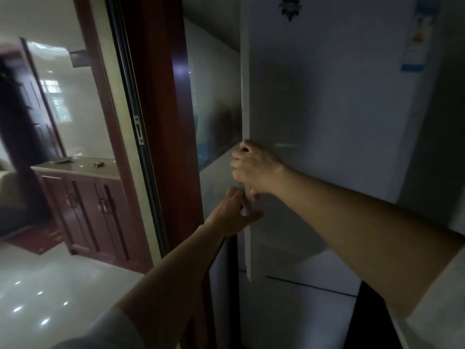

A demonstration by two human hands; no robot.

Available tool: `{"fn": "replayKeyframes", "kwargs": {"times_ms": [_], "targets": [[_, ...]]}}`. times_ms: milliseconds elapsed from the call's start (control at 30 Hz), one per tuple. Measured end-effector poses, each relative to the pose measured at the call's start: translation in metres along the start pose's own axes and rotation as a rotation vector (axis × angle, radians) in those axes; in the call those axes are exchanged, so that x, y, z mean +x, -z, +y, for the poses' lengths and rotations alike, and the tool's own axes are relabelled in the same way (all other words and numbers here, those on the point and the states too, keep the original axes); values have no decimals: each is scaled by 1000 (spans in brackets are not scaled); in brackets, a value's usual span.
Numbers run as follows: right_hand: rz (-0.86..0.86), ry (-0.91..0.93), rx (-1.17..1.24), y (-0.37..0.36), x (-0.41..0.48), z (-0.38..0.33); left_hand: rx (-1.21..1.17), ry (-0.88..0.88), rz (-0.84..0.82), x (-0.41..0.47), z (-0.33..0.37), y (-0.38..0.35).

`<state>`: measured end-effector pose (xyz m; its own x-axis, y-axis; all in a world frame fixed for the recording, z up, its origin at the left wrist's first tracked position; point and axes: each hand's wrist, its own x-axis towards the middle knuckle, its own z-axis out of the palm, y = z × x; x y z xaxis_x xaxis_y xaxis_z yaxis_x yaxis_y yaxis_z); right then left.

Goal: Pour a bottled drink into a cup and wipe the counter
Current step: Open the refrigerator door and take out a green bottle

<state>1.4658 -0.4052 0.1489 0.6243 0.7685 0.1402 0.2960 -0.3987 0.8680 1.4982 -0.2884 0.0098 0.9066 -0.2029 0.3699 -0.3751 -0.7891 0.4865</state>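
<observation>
A tall white fridge [327, 109] fills the right half of the view. Its upper door looks slightly ajar at its left edge. My right hand [254, 167] grips that left edge at about mid height, fingers curled round it. Just below, my left hand [234, 212] holds the same edge, fingers wrapped behind it and thumb on the front. No bottle, cup or cloth is in view.
A dark red wooden door frame [161, 122] stands close on the left of the fridge. Through the doorway I see a wooden cabinet [85, 202] with small items on top and a glossy tiled floor [50, 285]. A lower fridge door [297, 311] sits beneath.
</observation>
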Motion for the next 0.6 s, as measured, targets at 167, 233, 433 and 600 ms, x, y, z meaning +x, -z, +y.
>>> {"fn": "replayKeyframes", "kwargs": {"times_ms": [167, 233, 433, 600], "targets": [[-93, -3, 27, 35, -43, -3, -194, -34, -100, -25, 33, 6], [-139, -83, 60, 45, -57, -7, -167, -60, -90, -34, 44, -4], [-290, -268, 64, 67, -98, -27, -387, -95, -13, -72, 97, -28], [-259, -284, 33, 61, -149, -17, -132, -348, -23, -94, 150, -37]]}}
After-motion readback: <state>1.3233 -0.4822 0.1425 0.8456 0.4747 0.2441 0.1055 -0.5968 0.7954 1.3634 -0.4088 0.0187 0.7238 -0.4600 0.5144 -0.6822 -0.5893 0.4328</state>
